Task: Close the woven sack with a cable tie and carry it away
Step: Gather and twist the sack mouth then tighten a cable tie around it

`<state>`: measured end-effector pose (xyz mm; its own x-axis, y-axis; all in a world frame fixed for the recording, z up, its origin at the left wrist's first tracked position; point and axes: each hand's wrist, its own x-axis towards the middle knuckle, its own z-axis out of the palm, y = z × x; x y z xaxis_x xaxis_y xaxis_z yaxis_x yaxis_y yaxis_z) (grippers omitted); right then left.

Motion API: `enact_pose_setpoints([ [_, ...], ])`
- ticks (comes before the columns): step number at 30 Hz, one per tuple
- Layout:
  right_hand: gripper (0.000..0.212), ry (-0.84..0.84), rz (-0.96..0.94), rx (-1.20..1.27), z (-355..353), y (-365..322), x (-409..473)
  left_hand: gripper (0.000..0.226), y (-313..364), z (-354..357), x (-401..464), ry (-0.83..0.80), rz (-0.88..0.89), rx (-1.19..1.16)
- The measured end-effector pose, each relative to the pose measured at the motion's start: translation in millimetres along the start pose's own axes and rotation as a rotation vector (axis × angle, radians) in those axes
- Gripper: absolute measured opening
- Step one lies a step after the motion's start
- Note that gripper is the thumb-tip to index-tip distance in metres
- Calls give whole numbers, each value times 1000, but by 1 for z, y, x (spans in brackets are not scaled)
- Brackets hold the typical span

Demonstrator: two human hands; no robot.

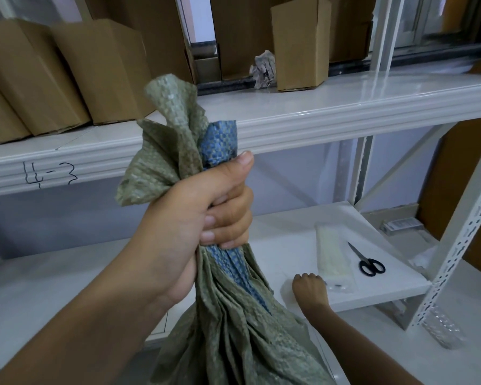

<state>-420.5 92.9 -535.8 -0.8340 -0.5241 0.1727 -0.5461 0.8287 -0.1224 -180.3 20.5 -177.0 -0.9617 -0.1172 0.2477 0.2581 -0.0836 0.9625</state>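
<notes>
Head view: my left hand [206,218] is fisted tight around the gathered neck of the green-and-blue woven sack [233,329], whose body hangs below the fist. My right hand [309,287] reaches down and away, its curled fingers resting on the lower shelf [289,232] at the near end of the pack of cable ties [334,252]; whether it pinches anything, I cannot tell. Scissors [367,261] lie just beyond the ties. If the fist loosens, the neck could splay open before tying.
</notes>
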Motion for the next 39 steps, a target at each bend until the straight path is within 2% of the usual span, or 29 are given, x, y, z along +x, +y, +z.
enact_pose_setpoints([
  [2, 35, -91, 28, -148, -14, -5, -6, 43, 1, 0, 0, 10, -4, 3],
  [4, 17, -111, 12, -152, -26, -7, -11, 44, 1, 0, 0, 13, -9, 6],
  [5, 17, -95, 24, -115, -34, -8, -14, 44, 1, 1, 0, 13, -6, 8],
  [9, 22, -51, 98, 225, -72, -15, -19, 44, 2, 4, -2, 19, 1, 15],
  [14, 10, 115, 19, 815, -148, -15, -36, 50, 6, 4, -10, 73, -19, 9],
  [17, 14, 185, -10, 1111, -206, -21, -54, 51, 11, 3, -17, 107, -40, 10],
  [22, 13, 175, -150, 1283, -277, -33, -96, 52, 21, 9, -32, 149, -96, -97],
  [26, 13, 233, -152, 1400, -312, -48, -134, 54, 37, 26, -45, 146, -98, -172],
  [35, 16, 195, -91, 1764, -367, -67, -204, 52, 69, 69, -84, 110, -75, -97],
  [39, 11, 141, -61, 1798, -376, -64, -222, 54, 57, 73, -98, 115, -83, -31],
])
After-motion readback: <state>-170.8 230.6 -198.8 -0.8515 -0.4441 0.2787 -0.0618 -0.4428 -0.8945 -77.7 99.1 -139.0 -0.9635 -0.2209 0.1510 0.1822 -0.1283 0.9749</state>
